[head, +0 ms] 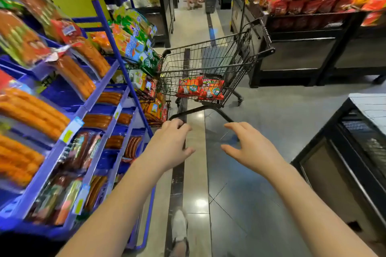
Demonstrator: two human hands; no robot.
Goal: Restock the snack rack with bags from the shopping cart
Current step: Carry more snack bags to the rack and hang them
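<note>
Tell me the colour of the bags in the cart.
Bags: red and orange, best in the head view.

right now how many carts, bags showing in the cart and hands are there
black wire shopping cart: 1
red-orange plastic snack bags visible in it: 2
bare hands, left hand and right hand: 2
total: 5

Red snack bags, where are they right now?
In the head view, centre, the red snack bags lie in the bottom of the black wire shopping cart, just right of the wire snack rack.
</note>
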